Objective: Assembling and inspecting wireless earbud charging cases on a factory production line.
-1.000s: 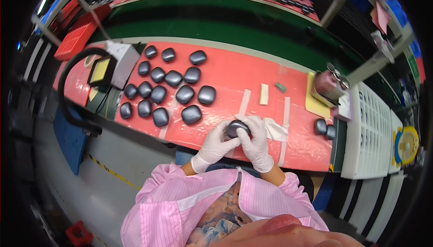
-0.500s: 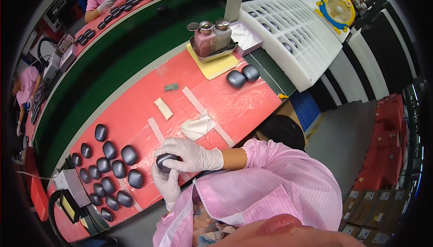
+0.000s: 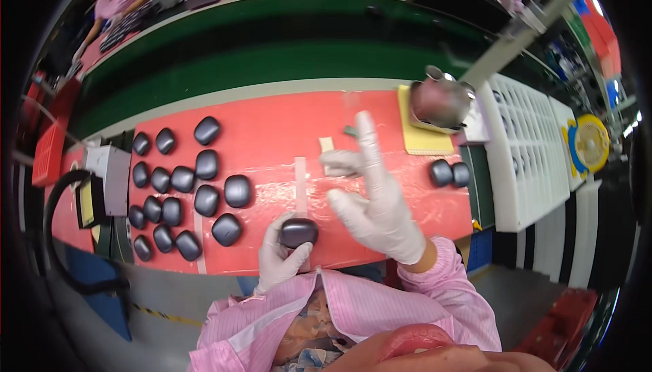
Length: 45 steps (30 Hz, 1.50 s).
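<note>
A glossy dark grey pebble-shaped case [image 3: 299, 233] is in my gloved left hand [image 3: 274, 262], near the front edge of the red mat [image 3: 272, 124]. My fingers and thumb close round its left and lower sides. My gloved right hand [image 3: 380, 216] is open and empty over the mat, its index finger pointing away from me. Beside its fingers lies a cream strip [image 3: 327, 145], partly covered by them. A small green block [image 3: 350, 130] lies just beyond. The white cloth is not visible now.
Several similar dark cases [image 3: 206, 200] lie on the mat's left. Two more cases [image 3: 441, 173] lie at right, near a yellow pad [image 3: 424, 142] under a tray of pump bottles [image 3: 440, 102]. A white foam rack [image 3: 526, 161] stands far right; a grey box [image 3: 109, 175] stands left.
My right hand has let go of the case and moved right and forward, fingers spread. My left hand keeps the case. The view has turned, shifting the bench across the picture.
</note>
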Each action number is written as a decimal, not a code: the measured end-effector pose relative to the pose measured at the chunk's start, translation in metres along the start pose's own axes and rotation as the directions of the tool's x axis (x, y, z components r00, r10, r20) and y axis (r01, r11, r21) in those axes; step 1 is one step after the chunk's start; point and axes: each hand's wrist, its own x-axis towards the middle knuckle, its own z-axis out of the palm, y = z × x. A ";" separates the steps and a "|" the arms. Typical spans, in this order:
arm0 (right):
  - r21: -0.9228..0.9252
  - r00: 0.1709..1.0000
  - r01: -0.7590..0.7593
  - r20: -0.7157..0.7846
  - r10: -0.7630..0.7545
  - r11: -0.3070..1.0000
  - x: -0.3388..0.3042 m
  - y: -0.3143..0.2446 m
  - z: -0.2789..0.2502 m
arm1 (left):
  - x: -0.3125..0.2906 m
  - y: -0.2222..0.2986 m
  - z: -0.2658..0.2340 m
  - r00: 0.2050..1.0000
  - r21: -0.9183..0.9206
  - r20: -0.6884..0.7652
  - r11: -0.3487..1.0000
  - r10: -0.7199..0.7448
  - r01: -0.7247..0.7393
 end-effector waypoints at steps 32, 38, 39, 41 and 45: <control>-0.076 0.437 0.574 -0.814 -0.383 0.815 0.002 0.029 -0.041 | -0.005 0.002 -0.016 0.981 -0.081 0.054 0.979 -0.185 0.189; 0.095 0.507 0.672 -0.782 -0.362 0.734 -0.012 0.044 -0.051 | -0.004 0.008 -0.015 0.984 -0.075 0.057 0.982 -0.171 0.175; -0.041 0.407 0.672 -0.814 -0.415 0.740 0.005 0.026 -0.039 | -0.003 0.008 -0.013 0.983 -0.069 0.060 0.982 -0.171 0.175; -0.061 0.487 0.510 -0.802 -0.346 0.858 0.003 0.026 -0.034 | -0.002 0.007 -0.014 0.981 -0.064 0.088 0.982 -0.173 0.179; -0.155 0.850 0.232 -0.448 -0.278 0.960 0.003 0.026 -0.020 | -0.004 0.007 -0.015 0.989 -0.069 0.073 0.989 -0.127 0.133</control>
